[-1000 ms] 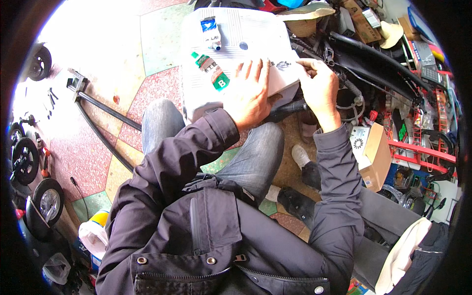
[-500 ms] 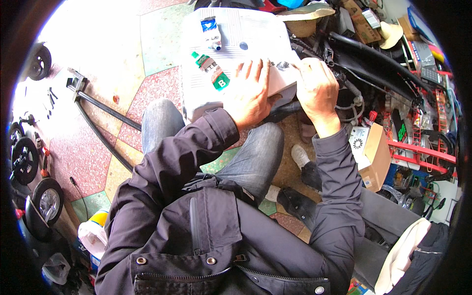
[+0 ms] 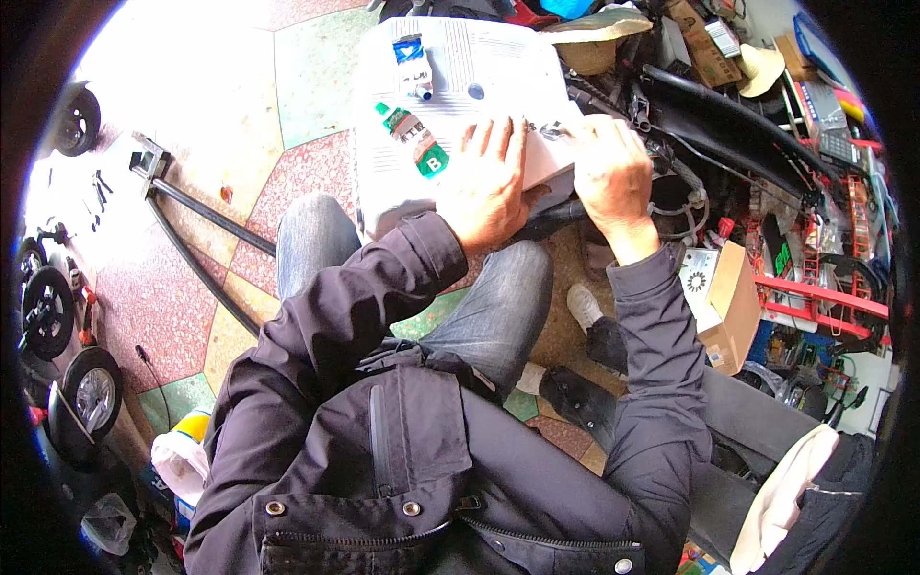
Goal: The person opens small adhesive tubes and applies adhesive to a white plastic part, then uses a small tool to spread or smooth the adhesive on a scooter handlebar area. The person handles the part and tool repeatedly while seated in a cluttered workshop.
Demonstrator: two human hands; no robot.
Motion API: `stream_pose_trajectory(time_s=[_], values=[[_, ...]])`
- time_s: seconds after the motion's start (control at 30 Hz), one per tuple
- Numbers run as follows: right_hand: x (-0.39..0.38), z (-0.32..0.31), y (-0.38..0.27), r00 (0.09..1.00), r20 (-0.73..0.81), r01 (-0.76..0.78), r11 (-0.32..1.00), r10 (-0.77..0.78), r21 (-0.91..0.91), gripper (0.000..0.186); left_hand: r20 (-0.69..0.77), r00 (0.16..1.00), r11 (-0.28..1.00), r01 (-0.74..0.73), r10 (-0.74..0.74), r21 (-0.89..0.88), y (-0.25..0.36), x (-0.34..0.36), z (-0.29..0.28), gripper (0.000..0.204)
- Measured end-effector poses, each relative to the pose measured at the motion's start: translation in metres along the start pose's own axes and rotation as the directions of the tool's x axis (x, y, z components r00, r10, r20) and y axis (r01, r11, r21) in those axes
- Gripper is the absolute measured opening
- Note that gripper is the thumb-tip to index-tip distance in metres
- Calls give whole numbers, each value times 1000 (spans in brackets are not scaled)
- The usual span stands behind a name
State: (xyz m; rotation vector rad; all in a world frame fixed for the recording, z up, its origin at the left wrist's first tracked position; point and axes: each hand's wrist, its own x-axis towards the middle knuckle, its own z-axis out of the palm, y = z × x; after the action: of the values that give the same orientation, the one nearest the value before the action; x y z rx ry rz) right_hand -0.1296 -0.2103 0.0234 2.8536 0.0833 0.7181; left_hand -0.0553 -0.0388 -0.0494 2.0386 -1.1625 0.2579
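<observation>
Across my knees area lies a white, ribbed plastic panel [image 3: 489, 62]. My left hand [image 3: 491, 187] rests flat on its near part, fingers stretched out and apart. My right hand [image 3: 613, 177] is closed at the panel's right edge, fingers pinched over something too small or hidden to make out. Between the two hands a dark grey smear [image 3: 551, 131] marks the white surface. Left of my left hand lies a green-and-silver squeeze tube [image 3: 414, 140]. Beyond it is a blue-and-white tube [image 3: 412, 69], nozzle toward me.
To the right stand an open cardboard box [image 3: 733, 307], red metal racks [image 3: 824, 297] and a long black vehicle part [image 3: 728, 110]. A straw hat [image 3: 594, 38] sits at the far right of the panel. On the left are a black metal frame [image 3: 206, 230] and small wheels [image 3: 93, 390].
My right hand has shifted slightly left along the panel's right edge, its fingers still closed. My left hand and both tubes stay nearly where they were.
</observation>
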Motion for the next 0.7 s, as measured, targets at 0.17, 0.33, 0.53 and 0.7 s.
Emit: stream_pose_trajectory(time_s=[0.17, 0.33, 0.53, 0.7], values=[[1, 3, 0, 998, 47, -47, 998, 44, 49, 19, 1, 1000, 1000, -8, 8, -4, -2, -1, -3, 91], [-2, 0, -1, 989, -21, -145, 981, 149, 131, 14, -20, 1000, 1000, -19, 19, -4, -1, -1, -3, 92], [-2, -7, -5, 947, -25, -304, 915, 322, 266, 13, -13, 1000, 999, 14, -14, -43, 1, 2, 6, 94], [7, -21, -10, 873, -79, -393, 789, 482, 472, 12, -80, 997, 983, 10, -25, -183, 1, 9, 3, 97]])
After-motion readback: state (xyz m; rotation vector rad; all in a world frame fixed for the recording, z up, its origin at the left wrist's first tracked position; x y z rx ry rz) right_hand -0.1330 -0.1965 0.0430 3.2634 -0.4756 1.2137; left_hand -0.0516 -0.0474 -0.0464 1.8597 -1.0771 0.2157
